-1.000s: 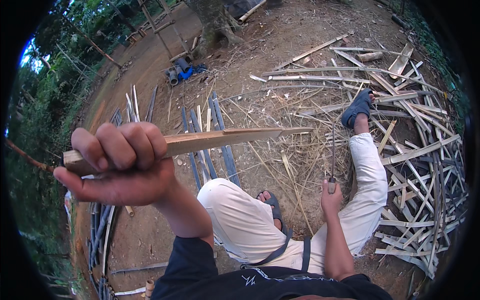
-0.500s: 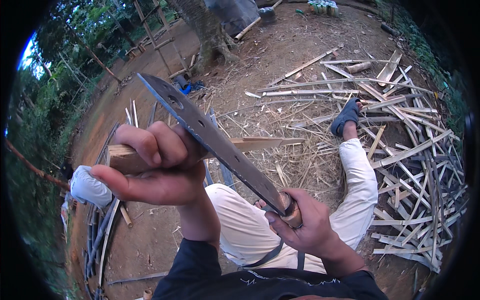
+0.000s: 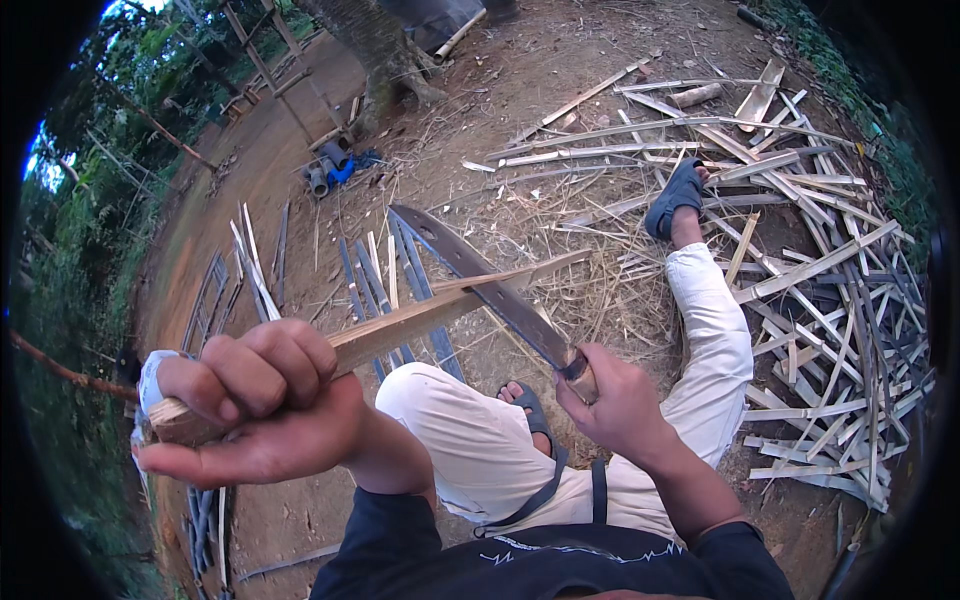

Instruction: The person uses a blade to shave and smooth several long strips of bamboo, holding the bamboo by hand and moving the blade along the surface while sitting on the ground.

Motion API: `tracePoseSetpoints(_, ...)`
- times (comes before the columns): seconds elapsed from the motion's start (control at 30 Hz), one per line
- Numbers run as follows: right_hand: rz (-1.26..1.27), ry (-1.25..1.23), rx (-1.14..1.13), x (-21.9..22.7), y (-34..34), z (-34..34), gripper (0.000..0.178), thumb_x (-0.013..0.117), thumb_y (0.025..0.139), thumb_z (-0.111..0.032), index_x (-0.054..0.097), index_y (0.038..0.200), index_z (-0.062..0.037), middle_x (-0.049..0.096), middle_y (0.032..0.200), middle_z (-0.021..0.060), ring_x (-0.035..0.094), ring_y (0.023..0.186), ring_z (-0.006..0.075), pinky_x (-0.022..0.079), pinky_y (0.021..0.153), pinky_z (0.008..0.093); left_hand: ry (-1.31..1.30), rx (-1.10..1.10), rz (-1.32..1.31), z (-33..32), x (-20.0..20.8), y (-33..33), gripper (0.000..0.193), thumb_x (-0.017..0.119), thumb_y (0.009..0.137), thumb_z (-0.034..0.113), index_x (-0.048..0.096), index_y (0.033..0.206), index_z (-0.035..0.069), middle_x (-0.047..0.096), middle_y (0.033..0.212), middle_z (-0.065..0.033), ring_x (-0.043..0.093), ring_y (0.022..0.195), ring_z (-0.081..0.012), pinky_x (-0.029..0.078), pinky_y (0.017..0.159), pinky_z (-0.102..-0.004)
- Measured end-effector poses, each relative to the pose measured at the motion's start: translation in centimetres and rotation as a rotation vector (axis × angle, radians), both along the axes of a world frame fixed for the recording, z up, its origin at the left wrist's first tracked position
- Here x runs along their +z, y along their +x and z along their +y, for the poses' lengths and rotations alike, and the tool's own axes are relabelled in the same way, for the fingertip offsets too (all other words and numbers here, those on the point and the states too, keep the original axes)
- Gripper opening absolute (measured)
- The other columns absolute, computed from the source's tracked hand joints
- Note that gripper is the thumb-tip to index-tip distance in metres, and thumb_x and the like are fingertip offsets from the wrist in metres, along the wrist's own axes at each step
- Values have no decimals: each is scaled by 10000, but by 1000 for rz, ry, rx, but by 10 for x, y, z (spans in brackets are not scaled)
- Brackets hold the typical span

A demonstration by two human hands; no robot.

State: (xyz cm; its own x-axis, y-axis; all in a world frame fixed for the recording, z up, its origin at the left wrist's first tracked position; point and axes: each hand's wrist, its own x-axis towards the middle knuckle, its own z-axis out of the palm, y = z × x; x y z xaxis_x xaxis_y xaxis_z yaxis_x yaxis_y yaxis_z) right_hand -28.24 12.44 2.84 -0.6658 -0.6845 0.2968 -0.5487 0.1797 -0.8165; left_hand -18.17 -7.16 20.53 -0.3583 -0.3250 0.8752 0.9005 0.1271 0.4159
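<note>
My left hand (image 3: 265,405) is closed around the thick end of a long wooden stick (image 3: 395,325), which slants up to the right and tapers to a thin point. The wooden handle of a machete (image 3: 525,322) is gripped in my right hand (image 3: 620,405). Its dark blade, with holes along it, points up and to the left and crosses the tapered part of the stick. The blade appears to touch the stick there. Both tools are held above my lap and the ground between my legs.
Split bamboo strips (image 3: 830,290) lie in a heap on the right, beside my outstretched leg. Dark strips (image 3: 375,285) lie beyond my left knee. Shavings (image 3: 600,300) cover the dirt ahead. A tree trunk (image 3: 375,60) and a blue item (image 3: 345,172) are farther off.
My left hand has moved left and down with the stick, so more of its length shows. The machete's tip has swung right and down, and the blade now crosses nearer the stick's thin end.
</note>
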Motion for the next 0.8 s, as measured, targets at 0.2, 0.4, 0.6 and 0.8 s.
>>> tracePoseSetpoints(0.2,-75,69,36,-34,-25,-3,276,726,801,-185,577,977,-33,661,778,193,674,683,367,520,596,426,-32,-61,-6,-2,-2,6,500,474,974,593,345,769,155,272,586,43,204,439,-56,164,399,-254)
tracePoseSetpoints(0.4,-66,122,-35,-47,-29,-13,241,690,837,-211,582,961,-36,653,714,214,670,659,396,525,594,476,33,232,-5,-15,-2,10,476,499,981,554,344,767,158,257,596,46,188,447,-51,157,403,-254)
tracePoseSetpoints(0.6,-507,97,44,-49,-34,-9,251,687,867,-230,587,957,-18,641,692,207,662,603,353,520,567,419,-17,52,15,-12,-2,10,481,538,961,557,341,771,162,267,608,47,188,458,-59,176,395,-241)
tracePoseSetpoints(0.8,-268,-48,57,-34,-29,-16,251,723,845,-185,596,964,-5,620,681,149,650,588,297,506,564,355,25,199,-16,-20,4,4,489,544,955,559,326,764,165,251,611,43,179,459,-61,144,405,-251)
